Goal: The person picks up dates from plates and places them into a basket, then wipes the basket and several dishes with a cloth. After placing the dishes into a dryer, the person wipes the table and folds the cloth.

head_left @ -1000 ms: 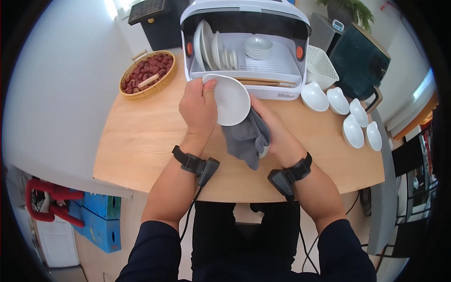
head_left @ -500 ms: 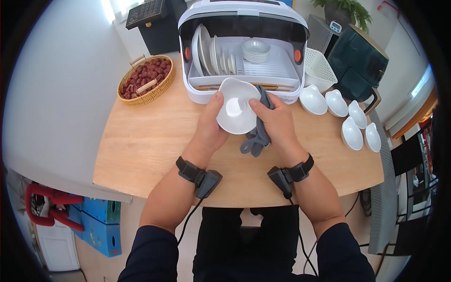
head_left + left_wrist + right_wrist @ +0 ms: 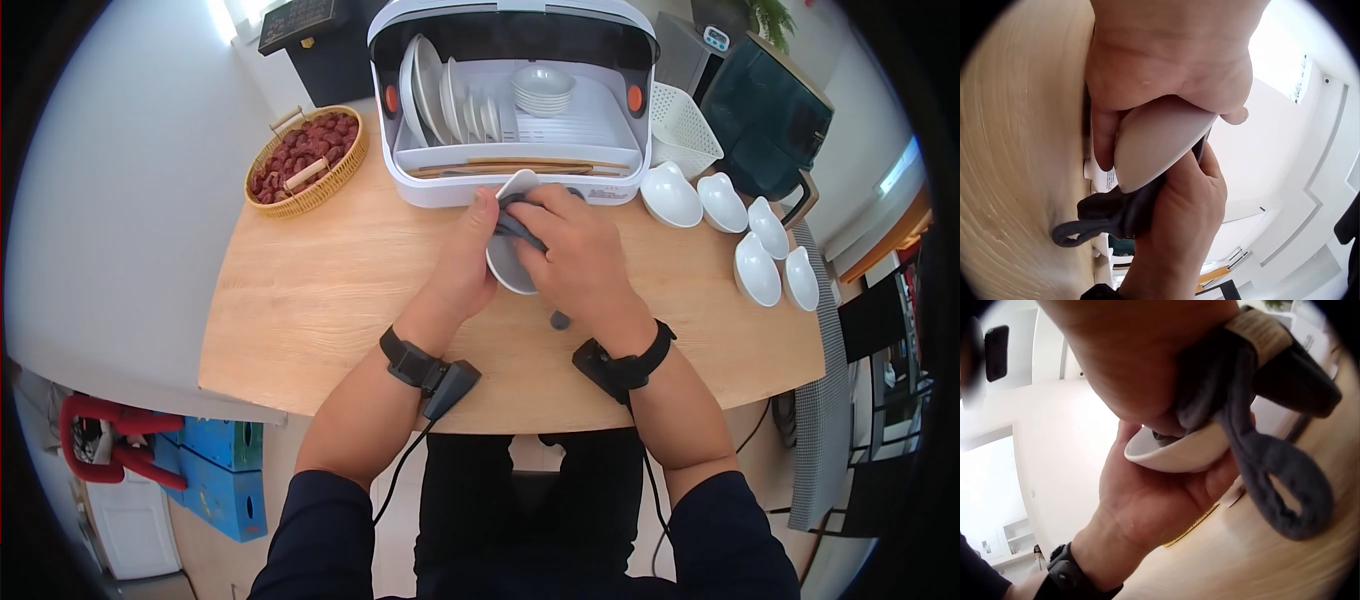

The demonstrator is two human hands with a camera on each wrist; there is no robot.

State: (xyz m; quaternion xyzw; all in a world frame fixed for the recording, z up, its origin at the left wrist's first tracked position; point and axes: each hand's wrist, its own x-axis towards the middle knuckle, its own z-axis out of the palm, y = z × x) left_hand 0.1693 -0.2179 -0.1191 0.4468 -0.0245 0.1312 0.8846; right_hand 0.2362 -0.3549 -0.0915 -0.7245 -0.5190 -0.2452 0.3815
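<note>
A white bowl (image 3: pixel 512 268) is held up over the table in front of the dish cabinet. My left hand (image 3: pixel 462 252) grips it from the left and below, thumb near the rim; the left wrist view shows the bowl's outer side (image 3: pixel 1154 140) against the palm. My right hand (image 3: pixel 578 252) holds a bunched grey cloth (image 3: pixel 520 222) and presses it inside the bowl. In the right wrist view a loop of the cloth (image 3: pixel 1297 519) hangs down beside the bowl (image 3: pixel 1185 454). Most of the bowl's inside is hidden by the right hand and cloth.
An open white dish cabinet (image 3: pixel 420 190) with plates, stacked bowls and chopsticks stands at the back. Several white bowls (image 3: pixel 757 270) sit at the right, near a white basket (image 3: pixel 683 140) and a dark green appliance (image 3: pixel 765 120). A wicker basket (image 3: pixel 290 208) of red fruit is at left.
The bowl has turned from facing up to tilting on its side toward the right hand. The right hand has moved from the rim, bringing the cloth into the bowl.
</note>
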